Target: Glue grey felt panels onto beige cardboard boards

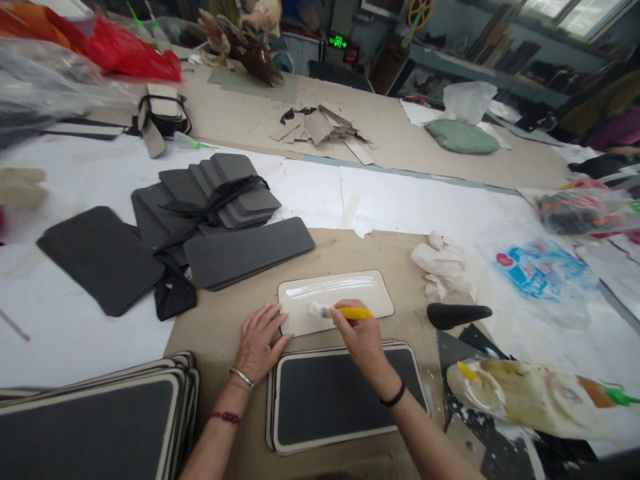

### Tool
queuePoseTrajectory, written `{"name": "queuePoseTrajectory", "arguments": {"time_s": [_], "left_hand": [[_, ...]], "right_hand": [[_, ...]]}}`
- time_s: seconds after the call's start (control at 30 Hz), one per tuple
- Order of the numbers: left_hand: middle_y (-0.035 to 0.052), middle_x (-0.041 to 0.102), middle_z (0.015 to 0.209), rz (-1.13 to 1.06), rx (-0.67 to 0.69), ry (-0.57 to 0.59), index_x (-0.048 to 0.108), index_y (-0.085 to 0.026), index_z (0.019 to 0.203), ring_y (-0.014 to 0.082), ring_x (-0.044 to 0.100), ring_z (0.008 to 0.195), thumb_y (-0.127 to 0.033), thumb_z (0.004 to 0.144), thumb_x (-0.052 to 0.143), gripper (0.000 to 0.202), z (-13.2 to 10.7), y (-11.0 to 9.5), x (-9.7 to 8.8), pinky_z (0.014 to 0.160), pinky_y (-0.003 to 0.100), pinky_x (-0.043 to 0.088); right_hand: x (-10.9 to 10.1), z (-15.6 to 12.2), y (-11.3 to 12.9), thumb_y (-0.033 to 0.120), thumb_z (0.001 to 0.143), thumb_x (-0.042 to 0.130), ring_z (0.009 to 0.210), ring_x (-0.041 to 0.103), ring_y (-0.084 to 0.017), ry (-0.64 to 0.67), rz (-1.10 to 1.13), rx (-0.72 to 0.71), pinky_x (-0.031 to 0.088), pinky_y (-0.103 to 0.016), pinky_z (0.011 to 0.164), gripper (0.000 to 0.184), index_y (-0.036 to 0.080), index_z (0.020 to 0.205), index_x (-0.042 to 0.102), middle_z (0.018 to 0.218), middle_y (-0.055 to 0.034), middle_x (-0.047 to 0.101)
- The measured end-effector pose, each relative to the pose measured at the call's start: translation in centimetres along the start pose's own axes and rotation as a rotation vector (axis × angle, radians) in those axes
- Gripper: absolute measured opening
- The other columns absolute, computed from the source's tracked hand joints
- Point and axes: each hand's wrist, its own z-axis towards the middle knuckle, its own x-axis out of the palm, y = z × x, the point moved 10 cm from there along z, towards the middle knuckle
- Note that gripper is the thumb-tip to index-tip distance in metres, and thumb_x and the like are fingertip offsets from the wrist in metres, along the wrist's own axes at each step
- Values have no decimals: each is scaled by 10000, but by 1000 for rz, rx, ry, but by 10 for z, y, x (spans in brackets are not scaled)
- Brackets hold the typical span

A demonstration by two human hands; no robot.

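Observation:
My right hand [357,333] grips a yellow-handled brush [356,313], its white-coated bristles on a pale rounded rectangular panel [345,293]. A shiny wet streak of white runs along the panel's far side. My left hand [263,337] lies with fingers stretched, fingertips at the panel's left edge. Right below the panel is a stack of dark panels with cream borders [345,400], partly covered by my right forearm. Another stack of such bordered panels [100,427] sits at the lower left.
Dark grey pieces with black ties [250,253] spread at the left. To the right lie crumpled paper [443,267], a black curved object [457,315] and a glue-smeared plastic bottle [530,393]. Cardboard scraps [325,127] are piled farther back. Another person's hands [260,17] work across the table.

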Motion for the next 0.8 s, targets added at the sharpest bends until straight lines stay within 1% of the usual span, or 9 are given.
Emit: {"name": "queuePoseTrajectory", "arguments": {"time_s": [0.1,0.17,0.23,0.4,0.5,0.53,0.6,0.67,0.8], "left_hand": [[74,586,1192,-8,11,4,548,-244,1113,257,476,1157,-390,786,553,358,-1,2,2,951,457,378],[72,585,1195,-10,13,0,543,-252,1120,258,481,1155,-397,784,555,366,-1,3,2,952,460,379],[73,585,1197,-7,20,-3,546,-252,1115,258,482,1156,-390,782,557,360,-1,2,1,954,460,379],[68,588,1194,-8,16,-5,557,-250,1096,255,479,1161,-372,776,565,343,0,-1,-1,958,460,375],[62,590,1191,-15,-4,-9,559,-262,1096,257,478,1162,-374,776,562,339,1,0,-2,959,464,372],[62,589,1192,-13,-6,-11,554,-261,1101,257,477,1163,-373,776,561,343,1,0,-2,961,463,369],[66,585,1197,-8,-12,-8,536,-249,1122,254,473,1167,-368,776,561,367,1,0,-2,969,460,363],[76,578,1206,-7,-18,6,507,-226,1153,251,464,1175,-360,775,563,405,1,-1,-2,980,453,356],[95,555,1230,-17,-44,35,449,-204,1206,249,439,1199,-349,771,563,473,1,-1,-1,1006,450,336]], "right_hand": [[30,-8,7,364,805,537,769,575,-170,52,15,-41,465,-292,724,176,198,796,596,801,-50,607],[25,-6,1,360,814,522,774,571,-173,52,-31,-55,463,-301,730,175,202,799,596,805,-54,606],[-1,0,-13,380,816,511,767,570,-177,5,-117,-55,458,-313,729,202,198,788,594,800,-59,607],[-108,12,-60,526,765,507,707,578,-203,-211,-376,71,444,-339,694,363,175,764,601,744,-64,624],[-141,10,-66,580,747,492,670,579,-205,-275,-457,120,439,-340,678,423,175,761,612,722,-60,629],[-141,9,-63,574,747,497,664,579,-202,-277,-450,120,440,-336,672,415,176,761,613,727,-58,630],[-125,6,-53,535,755,518,680,581,-196,-249,-377,97,445,-327,665,369,177,777,609,750,-60,632],[-90,4,-37,479,769,539,718,582,-194,-174,-259,52,454,-320,667,306,180,798,601,779,-64,629],[-4,-5,-1,398,794,548,759,573,-184,12,-50,-36,469,-316,694,211,192,806,593,801,-62,611]]}}
